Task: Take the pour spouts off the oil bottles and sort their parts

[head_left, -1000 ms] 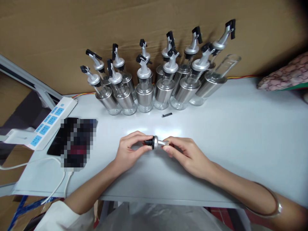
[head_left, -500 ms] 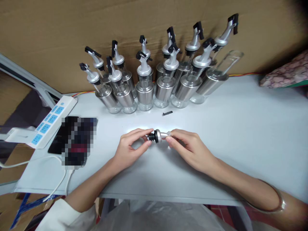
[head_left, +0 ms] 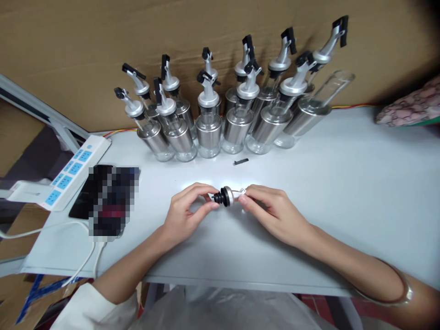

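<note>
Both hands, left hand (head_left: 185,213) and right hand (head_left: 275,213), pinch one pourer spout (head_left: 227,196); apparently just above the table (head_left: 343,183).

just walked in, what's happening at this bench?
A person holds a pourer spout between both hands above the white table: left hand at its black stopper end, right hand at the metal nozzle end. Behind stands a cluster of steel-and-glass oil bottles, most with pourers fitted; the rightmost bottle has none. A small black part lies loose on the table.
</note>
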Tool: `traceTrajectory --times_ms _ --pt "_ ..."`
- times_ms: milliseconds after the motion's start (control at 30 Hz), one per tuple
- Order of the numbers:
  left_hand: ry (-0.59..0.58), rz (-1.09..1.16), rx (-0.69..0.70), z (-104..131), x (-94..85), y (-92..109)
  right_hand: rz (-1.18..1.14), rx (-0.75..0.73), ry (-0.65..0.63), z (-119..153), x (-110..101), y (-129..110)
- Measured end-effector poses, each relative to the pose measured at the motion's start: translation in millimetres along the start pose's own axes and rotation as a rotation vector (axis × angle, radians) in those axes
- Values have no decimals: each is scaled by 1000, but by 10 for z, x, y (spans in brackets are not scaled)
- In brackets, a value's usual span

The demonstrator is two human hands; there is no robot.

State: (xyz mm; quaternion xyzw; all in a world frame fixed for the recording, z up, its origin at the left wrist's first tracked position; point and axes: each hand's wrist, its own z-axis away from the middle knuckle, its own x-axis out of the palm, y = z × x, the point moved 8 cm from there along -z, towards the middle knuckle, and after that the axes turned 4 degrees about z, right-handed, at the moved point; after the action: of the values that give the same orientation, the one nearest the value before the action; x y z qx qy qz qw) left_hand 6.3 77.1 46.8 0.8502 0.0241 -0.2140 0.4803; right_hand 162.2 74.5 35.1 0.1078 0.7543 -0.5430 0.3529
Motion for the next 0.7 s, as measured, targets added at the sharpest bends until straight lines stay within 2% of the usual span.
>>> traceTrajectory --times_ms 133,300,467,600,700 --pt "67 6 48 21 -28 16 15 -13 -10 1 11 -4" --pt "102 32 12 22 -44 1 89 -36 -43 18 39 -18" --pt "62 59 41 12 -32 32 141 -55 -112 30 99 -18" --pt "47 34 39 29 -3 28 117 -146 -263 62 245 -81" --pt "-22 41 100 33 75 73 81 -178 -327 83 313 -116"
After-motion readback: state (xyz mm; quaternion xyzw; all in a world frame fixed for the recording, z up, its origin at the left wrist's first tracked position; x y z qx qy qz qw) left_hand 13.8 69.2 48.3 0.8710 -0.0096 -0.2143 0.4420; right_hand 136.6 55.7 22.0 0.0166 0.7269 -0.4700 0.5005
